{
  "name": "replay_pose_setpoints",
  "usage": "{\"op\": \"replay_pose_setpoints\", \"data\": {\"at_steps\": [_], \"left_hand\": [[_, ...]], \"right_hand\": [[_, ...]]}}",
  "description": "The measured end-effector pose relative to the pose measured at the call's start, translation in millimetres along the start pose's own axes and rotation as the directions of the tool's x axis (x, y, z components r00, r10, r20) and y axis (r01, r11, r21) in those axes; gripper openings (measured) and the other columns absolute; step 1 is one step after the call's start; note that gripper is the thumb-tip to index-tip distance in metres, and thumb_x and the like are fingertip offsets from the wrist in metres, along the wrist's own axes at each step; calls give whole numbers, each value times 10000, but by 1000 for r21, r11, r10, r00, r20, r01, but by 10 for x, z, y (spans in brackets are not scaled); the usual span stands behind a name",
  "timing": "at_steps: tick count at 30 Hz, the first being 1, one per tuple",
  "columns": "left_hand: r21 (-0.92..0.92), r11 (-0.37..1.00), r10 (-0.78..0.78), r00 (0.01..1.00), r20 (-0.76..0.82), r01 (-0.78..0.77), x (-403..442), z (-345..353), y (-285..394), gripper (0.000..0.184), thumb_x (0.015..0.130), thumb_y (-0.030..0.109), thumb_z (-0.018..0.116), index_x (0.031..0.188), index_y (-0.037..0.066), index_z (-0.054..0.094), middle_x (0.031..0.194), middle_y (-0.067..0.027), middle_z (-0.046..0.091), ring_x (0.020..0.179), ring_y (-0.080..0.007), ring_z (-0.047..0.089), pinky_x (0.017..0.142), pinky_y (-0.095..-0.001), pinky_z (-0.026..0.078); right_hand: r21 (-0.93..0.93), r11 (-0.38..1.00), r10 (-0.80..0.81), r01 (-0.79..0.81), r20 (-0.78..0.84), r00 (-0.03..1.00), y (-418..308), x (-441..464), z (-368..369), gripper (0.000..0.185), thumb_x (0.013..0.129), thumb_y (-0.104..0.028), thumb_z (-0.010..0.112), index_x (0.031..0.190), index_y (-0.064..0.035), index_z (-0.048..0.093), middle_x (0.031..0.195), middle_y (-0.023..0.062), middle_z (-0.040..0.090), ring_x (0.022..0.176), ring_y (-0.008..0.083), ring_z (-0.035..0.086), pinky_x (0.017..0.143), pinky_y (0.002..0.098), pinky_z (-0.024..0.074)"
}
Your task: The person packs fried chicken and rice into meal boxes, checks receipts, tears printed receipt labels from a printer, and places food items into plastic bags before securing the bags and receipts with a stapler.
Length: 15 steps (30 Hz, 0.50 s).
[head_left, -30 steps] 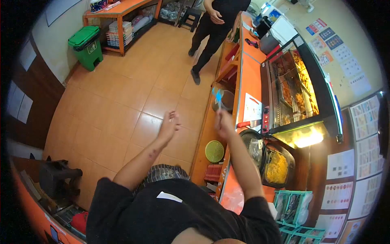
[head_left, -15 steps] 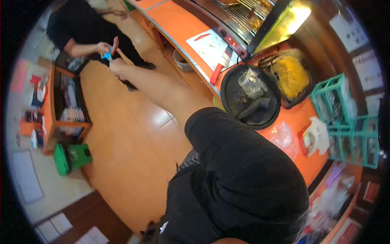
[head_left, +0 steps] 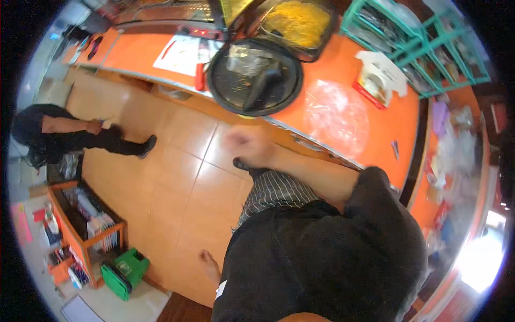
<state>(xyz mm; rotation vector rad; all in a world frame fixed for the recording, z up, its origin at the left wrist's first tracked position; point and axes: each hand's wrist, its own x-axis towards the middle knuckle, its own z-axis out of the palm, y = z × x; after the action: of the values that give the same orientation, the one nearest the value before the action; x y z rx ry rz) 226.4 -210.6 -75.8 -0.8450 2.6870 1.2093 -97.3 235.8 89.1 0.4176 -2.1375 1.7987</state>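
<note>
The blurred right hand (head_left: 245, 145) moved near the black tray (head_left: 228, 90), grip unclear, while the left hand (head_left: 206, 258) hung loosely open, free.

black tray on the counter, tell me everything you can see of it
The black tray is round and shallow with a raised rim; its material is unclear. It lies flat on the orange counter, near the front edge. On it are a crumpled clear bag, a blurred dark object and scattered specks. A red handle lies close beside it.
</note>
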Motion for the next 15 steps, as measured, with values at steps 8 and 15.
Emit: {"op": "replay_pose_setpoints", "data": {"at_steps": [8, 15], "left_hand": [[-303, 831, 554, 745, 371, -467, 187, 1640, 3883, 209, 988, 192, 573, 948, -13, 575, 812, -63, 556, 792, -139, 522, 716, -305, 453], [-235, 605, 780, 507, 366, -761, -858, 3643, 5211, 440, 856, 237, 706, 1204, 22, 544, 1018, -183, 644, 998, -337, 634, 864, -448, 495]], "right_hand": [[-892, 53, 252, -448, -423, 871, 583, -2143, -2941, 290, 883, -314, 695, 970, -45, 628, 909, 88, 642, 916, 281, 627, 769, 403, 488], [-313, 694, 374, -648, -613, 696, 6, -2030, -3287, 218, 989, -239, 527, 972, -33, 595, 909, 205, 587, 884, 367, 611, 733, 423, 474]]}}
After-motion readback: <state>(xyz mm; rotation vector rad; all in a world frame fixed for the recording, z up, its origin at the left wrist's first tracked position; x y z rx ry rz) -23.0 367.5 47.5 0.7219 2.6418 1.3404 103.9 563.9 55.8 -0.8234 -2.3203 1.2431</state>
